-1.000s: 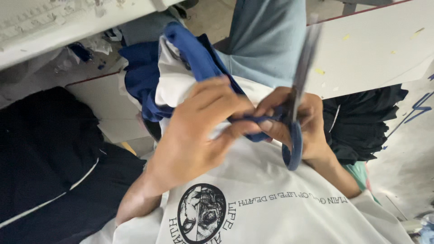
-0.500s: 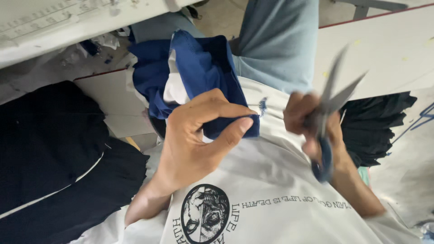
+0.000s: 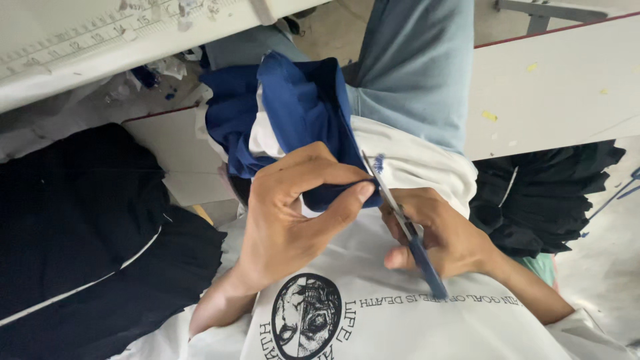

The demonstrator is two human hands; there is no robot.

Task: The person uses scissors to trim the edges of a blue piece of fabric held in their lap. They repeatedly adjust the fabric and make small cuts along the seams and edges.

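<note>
My left hand [image 3: 293, 213] pinches a folded piece of blue fabric [image 3: 300, 113] with a white inner layer, thumb and fingers closed on its lower edge. My right hand [image 3: 440, 233] holds blue-handled scissors [image 3: 407, 230], blades pointing up-left, their tips at the fabric edge right beside my left fingertips. Both hands work just above my chest, over my white printed T-shirt [image 3: 400, 320].
A pile of dark navy garments [image 3: 80, 233] with a white stripe lies at left. More dark fabric [image 3: 547, 193] sits at right under a white table [image 3: 553, 87]. A white ruled surface [image 3: 100, 40] runs along the top left. My grey-blue trouser leg [image 3: 413, 67] is above.
My right hand has swung the scissors down from a raised, open-bladed position to the fabric edge by my left fingers. My left hand has kept its grip on the blue fabric.
</note>
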